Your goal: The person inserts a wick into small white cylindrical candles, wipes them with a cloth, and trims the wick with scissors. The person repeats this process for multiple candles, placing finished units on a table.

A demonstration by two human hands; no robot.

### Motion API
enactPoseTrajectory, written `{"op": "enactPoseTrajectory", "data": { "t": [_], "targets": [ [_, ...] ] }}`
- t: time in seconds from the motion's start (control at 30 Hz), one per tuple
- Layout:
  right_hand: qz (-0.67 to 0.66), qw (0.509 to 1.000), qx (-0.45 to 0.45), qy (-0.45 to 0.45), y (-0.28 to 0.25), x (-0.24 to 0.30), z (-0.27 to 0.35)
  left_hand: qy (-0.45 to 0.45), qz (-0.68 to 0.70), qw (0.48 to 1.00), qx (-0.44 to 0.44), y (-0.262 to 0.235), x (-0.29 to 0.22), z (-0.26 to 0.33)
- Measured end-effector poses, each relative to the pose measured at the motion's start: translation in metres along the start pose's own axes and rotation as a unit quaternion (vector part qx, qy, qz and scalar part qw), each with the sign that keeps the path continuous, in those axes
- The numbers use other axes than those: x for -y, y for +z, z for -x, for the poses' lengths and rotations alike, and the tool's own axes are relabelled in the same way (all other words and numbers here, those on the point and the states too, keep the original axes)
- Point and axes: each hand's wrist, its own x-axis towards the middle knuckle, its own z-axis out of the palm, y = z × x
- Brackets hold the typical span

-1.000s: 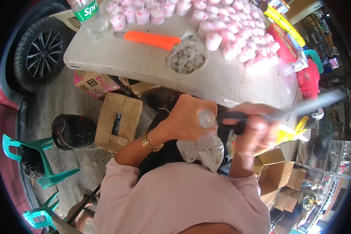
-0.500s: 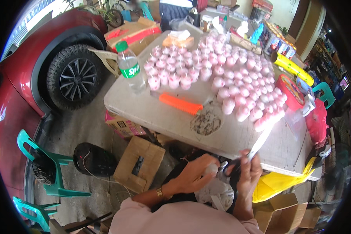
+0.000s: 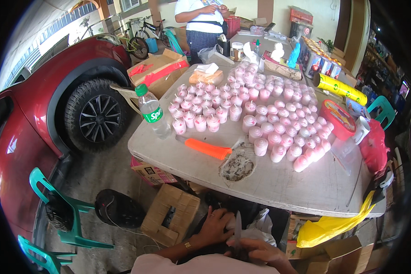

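Observation:
Below the table's near edge, my left hand (image 3: 214,227) is closed around a small whitish piece (image 3: 232,223), mostly hidden by the fingers; it may be a candle like those on the table. Close to its right, my right hand (image 3: 255,251) grips a knife (image 3: 237,228), its blade pointing up beside that piece. A crumpled white plastic bag (image 3: 263,224) lies just beyond the hands. On the table (image 3: 192,166) stand many pink-and-white candles (image 3: 260,146) in small clear cups, several with white wicks showing.
A green-capped bottle (image 3: 153,112) stands at the table's left, near a long orange tool (image 3: 208,148). At the right are a red-lidded tub (image 3: 338,118), a white mug (image 3: 360,130) and a yellow bag (image 3: 335,223). A cardboard box (image 3: 171,214) sits on the floor. Another person (image 3: 205,27) stands across the table.
My right hand has lowered the knife from near the table edge to beside my left hand. My left hand has moved left and down. The view has tilted up, showing more of the other person.

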Motion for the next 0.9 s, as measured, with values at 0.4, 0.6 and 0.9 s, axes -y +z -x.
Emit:
{"op": "enactPoseTrajectory", "data": {
  "t": [0.4, 0.6, 0.9],
  "targets": [
    [0.195, 0.980, 0.030, -0.014, -0.020, -0.017, -0.009, -0.126, 0.091, 0.984, 0.088, -0.012, -0.010, -0.017],
    [0.124, 0.984, 0.009, -0.131, -0.031, -0.025, -0.006, -0.188, 0.469, 0.854, 0.121, -0.059, 0.006, -0.024],
    [0.079, 0.964, -0.115, -0.226, -0.018, -0.006, -0.002, -0.129, 0.628, 0.768, -0.021, -0.141, -0.035, -0.046]
  ]
}}
